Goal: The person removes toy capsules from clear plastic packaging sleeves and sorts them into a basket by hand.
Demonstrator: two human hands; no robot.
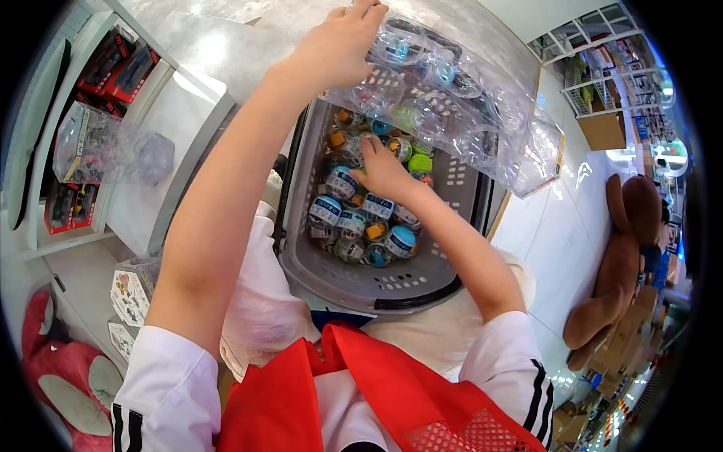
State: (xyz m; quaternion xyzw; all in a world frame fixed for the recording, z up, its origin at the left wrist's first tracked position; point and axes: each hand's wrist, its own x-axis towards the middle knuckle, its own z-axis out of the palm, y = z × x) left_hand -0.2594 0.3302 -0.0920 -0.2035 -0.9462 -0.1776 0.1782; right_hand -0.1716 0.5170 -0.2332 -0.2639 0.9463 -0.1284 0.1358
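Note:
A grey plastic basket (369,290) stands between the person's knees, with several clear capsules (325,209) holding small coloured items at its bottom. My left hand (339,47) is raised at the basket's far left, its fingers closed on the edge of a clear plastic package (482,143). That package lies slanted across the basket's far part and has rounded moulded hollows. My right hand (382,167) reaches down among the capsules, fingers spread over them; its fingertips touch the pile near a bright green item (420,163).
On the left, a white shelf (169,143) bears another clear package (94,143) and red boxes (132,71). A pink plush toy (68,377) sits at lower left. A brown plush toy (617,264) lies on the floor at right, below wire racks (587,38).

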